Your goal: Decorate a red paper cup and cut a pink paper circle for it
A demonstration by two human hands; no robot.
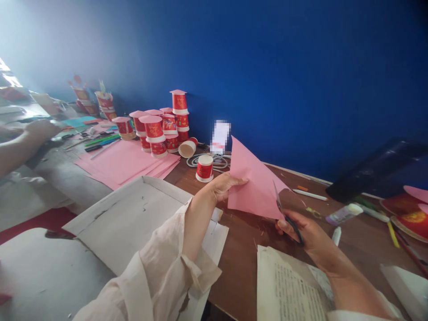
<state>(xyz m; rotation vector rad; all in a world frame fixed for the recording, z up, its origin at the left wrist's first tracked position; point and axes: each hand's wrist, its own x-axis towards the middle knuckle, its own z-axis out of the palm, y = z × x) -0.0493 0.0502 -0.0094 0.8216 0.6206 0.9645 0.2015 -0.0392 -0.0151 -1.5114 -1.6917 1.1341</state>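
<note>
My left hand (223, 186) pinches the left edge of a pink sheet of paper (250, 183) and holds it up over the brown table (240, 254). My right hand (302, 234) grips a pair of black-handled scissors (284, 213). Their blades are slid into the paper's lower right edge. A cream sleeve covers my left forearm.
Stacked red paper cups (167, 127) with pink lids stand by the blue wall, one lone cup (204, 168) nearer. Pink sheets (127, 162), a flat cardboard box (133, 218), printed paper (290, 290), a glue stick (344, 214) and pens lie around. Another person's arm (23, 142) is at left.
</note>
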